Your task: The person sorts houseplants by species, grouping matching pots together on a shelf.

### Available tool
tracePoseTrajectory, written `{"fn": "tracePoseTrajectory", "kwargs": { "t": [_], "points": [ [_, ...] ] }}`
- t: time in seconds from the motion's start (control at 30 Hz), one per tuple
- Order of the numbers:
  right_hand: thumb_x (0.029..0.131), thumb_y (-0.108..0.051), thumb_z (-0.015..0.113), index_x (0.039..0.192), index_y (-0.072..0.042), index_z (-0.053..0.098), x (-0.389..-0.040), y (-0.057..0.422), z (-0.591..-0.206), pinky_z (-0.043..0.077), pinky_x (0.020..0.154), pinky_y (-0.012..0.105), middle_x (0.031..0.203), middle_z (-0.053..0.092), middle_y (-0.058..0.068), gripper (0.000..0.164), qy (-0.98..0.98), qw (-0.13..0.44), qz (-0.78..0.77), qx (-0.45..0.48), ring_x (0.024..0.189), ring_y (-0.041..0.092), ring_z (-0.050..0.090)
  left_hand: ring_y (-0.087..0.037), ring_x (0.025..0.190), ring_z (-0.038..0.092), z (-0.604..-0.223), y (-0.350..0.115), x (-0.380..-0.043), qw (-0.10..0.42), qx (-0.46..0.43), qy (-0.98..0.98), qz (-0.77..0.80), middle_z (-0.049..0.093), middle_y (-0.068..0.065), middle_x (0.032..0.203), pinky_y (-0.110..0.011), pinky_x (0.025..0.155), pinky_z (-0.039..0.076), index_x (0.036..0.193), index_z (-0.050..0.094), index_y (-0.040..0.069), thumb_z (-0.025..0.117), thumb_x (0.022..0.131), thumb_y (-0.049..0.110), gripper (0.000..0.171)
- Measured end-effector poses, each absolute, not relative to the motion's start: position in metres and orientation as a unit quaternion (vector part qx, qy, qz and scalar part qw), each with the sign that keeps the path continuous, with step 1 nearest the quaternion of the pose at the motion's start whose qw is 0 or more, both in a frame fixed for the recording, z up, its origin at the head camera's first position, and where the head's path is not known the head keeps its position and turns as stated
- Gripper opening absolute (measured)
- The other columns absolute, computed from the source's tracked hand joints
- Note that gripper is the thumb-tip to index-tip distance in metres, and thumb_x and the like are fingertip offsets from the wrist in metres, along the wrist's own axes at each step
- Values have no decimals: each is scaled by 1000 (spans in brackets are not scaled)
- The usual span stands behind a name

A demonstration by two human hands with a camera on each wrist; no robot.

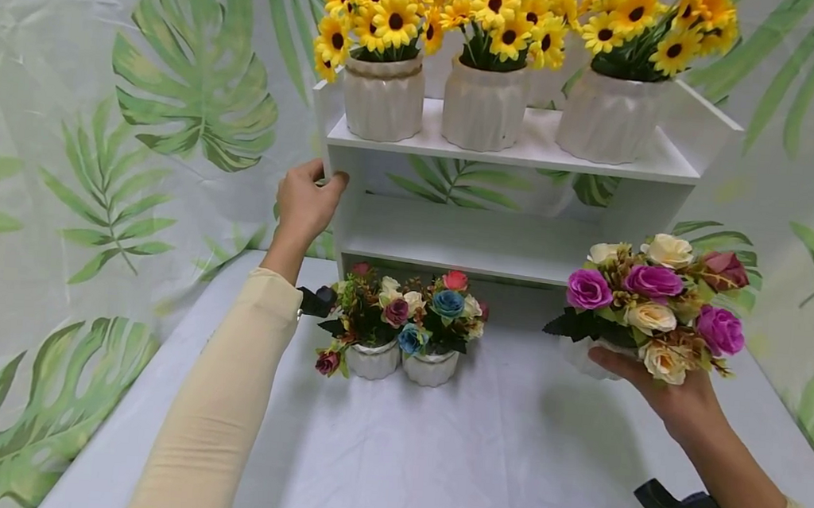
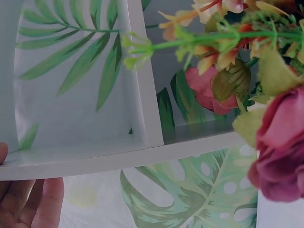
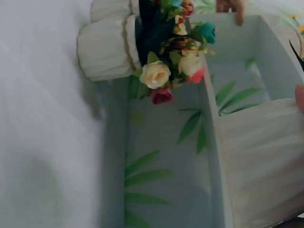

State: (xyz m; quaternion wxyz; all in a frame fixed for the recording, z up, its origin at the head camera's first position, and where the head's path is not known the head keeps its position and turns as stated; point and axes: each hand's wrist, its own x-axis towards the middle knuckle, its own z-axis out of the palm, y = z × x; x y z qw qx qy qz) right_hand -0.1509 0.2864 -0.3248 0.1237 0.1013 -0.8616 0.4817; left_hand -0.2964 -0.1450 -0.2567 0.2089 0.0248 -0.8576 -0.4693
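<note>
Right hand [image 1: 679,395] holds a pot of roses [image 1: 652,283] above the table [image 1: 420,454], before the right end of the shelf [image 1: 466,231].
Left hand [image 1: 307,198] pinches the shelf's side. The step appears to be carrying; the next move, I judge, calls for a steady, level hold. No brand or writing is readable.

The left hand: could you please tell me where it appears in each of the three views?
Head: left hand left of centre, gripping the side of the white shelf.
Left wrist: left hand partly visible in the lower-left corner, at the shelf's side panel.
Right wrist: left hand at the top edge, right of centre, cut off.
Shared landmark: the white shelf.
</note>
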Motion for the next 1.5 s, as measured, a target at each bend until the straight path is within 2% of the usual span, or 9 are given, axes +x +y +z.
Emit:
{"fn": "tracePoseTrajectory", "kwargs": {
  "t": [0.17, 0.3, 0.4, 0.43, 0.53, 0.67, 0.8, 1.03, 1.5],
  "points": [
    [85, -10, 77, 154, -38, 21, -159, 283, -311, 28, 97, 1, 147, 31, -22, 93, -867, 119, 477, 78, 134, -7, 26, -32, 117, 65, -255, -145, -296, 208, 25, -858, -470, 66, -10, 134, -49, 91, 54, 123, 71, 14, 55, 95, 30, 35],
    [88, -19, 75, 154, -43, 13, -165, 281, -302, 25, 122, 31, 155, 25, -14, 93, -868, 104, 483, 52, 140, -1, 21, -31, 118, 64, -254, -145, -295, 204, 27, -857, -472, 66, -9, 134, -48, 92, 53, 122, 71, 14, 56, 95, 30, 34],
    [89, -22, 74, 154, -46, 10, -170, 276, -296, 22, 122, 53, 159, 21, -10, 94, -866, 87, 491, 45, 142, 1, 20, -31, 119, 63, -253, -145, -294, 201, 28, -857, -474, 66, -9, 135, -48, 92, 53, 122, 71, 14, 56, 95, 30, 35],
    [89, -22, 74, 154, -46, 9, -171, 274, -295, 21, 123, 51, 160, 19, -9, 95, -864, 84, 494, 47, 143, 1, 19, -31, 120, 63, -253, -145, -294, 200, 28, -857, -473, 66, -9, 135, -48, 93, 53, 123, 71, 14, 56, 95, 30, 35],
    [88, -16, 75, 155, -44, 12, -178, 265, -291, 26, 120, 24, 160, 23, -11, 96, -857, 89, 503, 72, 142, -2, 22, -30, 120, 63, -253, -144, -293, 200, 27, -857, -474, 66, -9, 135, -48, 92, 54, 123, 71, 15, 56, 95, 30, 35],
    [82, -7, 79, 154, -36, 24, -188, 248, -285, 31, 98, 1, 156, 35, -11, 94, -851, 104, 499, 129, 138, -4, 31, -30, 119, 64, -252, -143, -293, 200, 25, -857, -475, 66, -8, 135, -47, 91, 54, 122, 71, 15, 57, 95, 31, 35],
    [82, -13, 80, 151, -38, 28, -196, 235, -278, 35, 103, 12, 152, 38, -12, 90, -856, 84, 492, 133, 136, -4, 34, -31, 118, 64, -251, -142, -294, 204, 22, -856, -474, 66, -9, 134, -48, 91, 54, 123, 71, 14, 56, 94, 31, 36],
    [82, -26, 81, 153, -42, 21, -206, 223, -271, 27, 118, 54, 158, 32, -11, 94, -866, 58, 484, 109, 146, 9, 27, -30, 117, 65, -251, -143, -295, 205, 25, -855, -476, 66, -9, 134, -47, 90, 55, 120, 72, 14, 56, 94, 31, 35],
    [84, -26, 79, 154, -41, 19, -234, 237, -279, 29, 117, 50, 159, 30, -6, 93, -862, 90, 489, 94, 145, 12, 27, -31, 118, 65, -254, -146, -295, 205, 32, -855, -475, 66, -9, 135, -48, 92, 55, 121, 72, 15, 56, 94, 31, 35]
  ]
}}
